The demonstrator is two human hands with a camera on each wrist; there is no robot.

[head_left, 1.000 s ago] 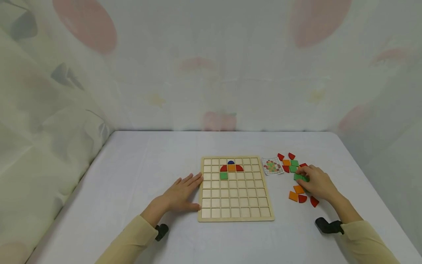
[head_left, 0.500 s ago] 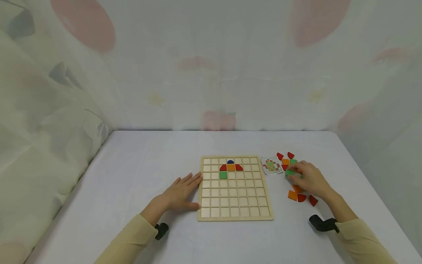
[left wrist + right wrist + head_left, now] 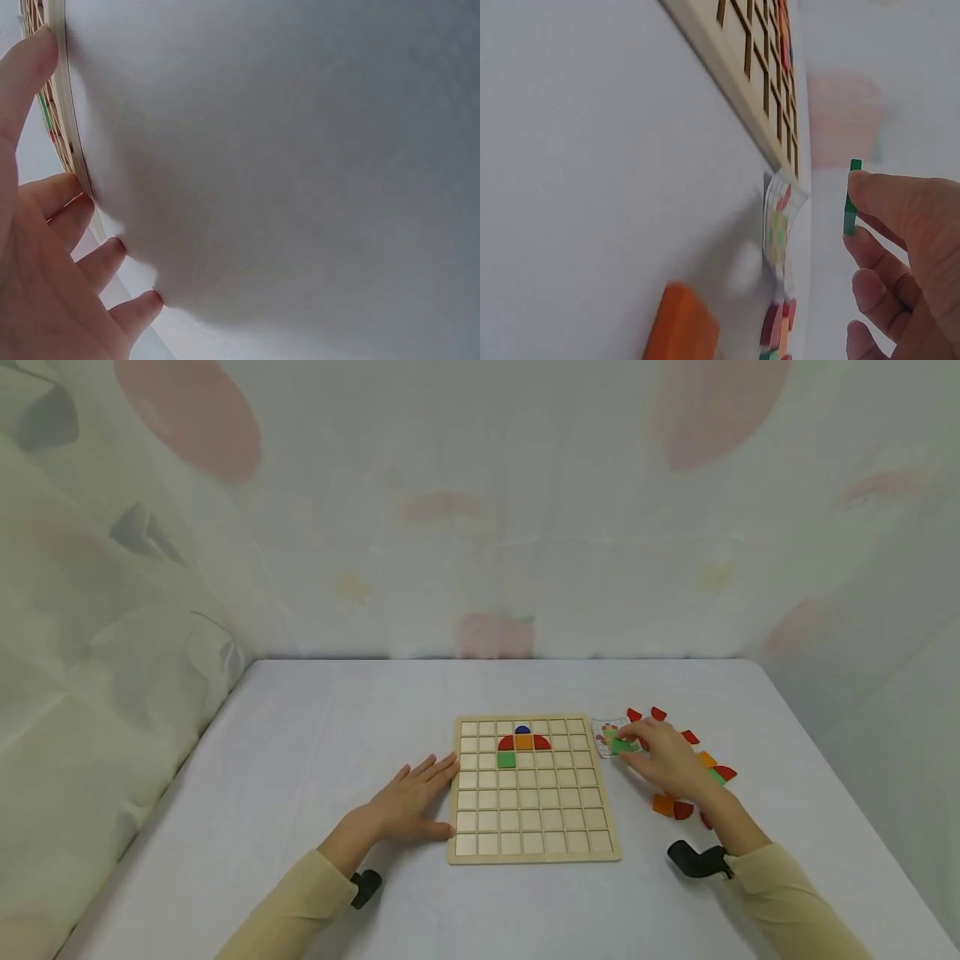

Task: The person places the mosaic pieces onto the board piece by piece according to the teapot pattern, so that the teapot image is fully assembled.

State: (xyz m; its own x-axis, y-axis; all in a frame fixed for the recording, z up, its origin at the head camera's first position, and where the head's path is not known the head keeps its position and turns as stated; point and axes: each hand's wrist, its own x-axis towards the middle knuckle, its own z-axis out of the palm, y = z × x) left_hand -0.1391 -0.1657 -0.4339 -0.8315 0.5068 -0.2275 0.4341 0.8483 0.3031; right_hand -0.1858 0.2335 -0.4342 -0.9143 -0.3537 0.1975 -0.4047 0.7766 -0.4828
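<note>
My left hand [image 3: 408,802] lies with fingers spread beside the wooden grid board [image 3: 534,860], its thumb and fingertips touching the board's left edge. Near the board's top are a blue half-round tile [image 3: 522,729], an orange square tile [image 3: 523,742], red curved tiles [image 3: 542,742] on both sides of it, and a green square tile [image 3: 507,760]. My right hand [image 3: 667,764] pinches green tile material [image 3: 851,199] between thumb and fingertips, raised above the table. In the head view it hangs over the pattern card [image 3: 602,750], partly hiding it. Whether one tile or more is held, I cannot tell.
Loose tiles lie right of the board: an orange one [image 3: 663,805], red ones [image 3: 658,713], another orange one [image 3: 707,760] and a green one [image 3: 717,777]. My right forearm covers some of this area. Fabric walls stand behind and beside the table. Black wrist mounts [image 3: 697,860] jut from both sleeves.
My right hand has moved left from the loose tiles to above the pattern card, carrying green tile material. Some tiles beneath it have shifted right. The left hand has stayed at the board's edge.
</note>
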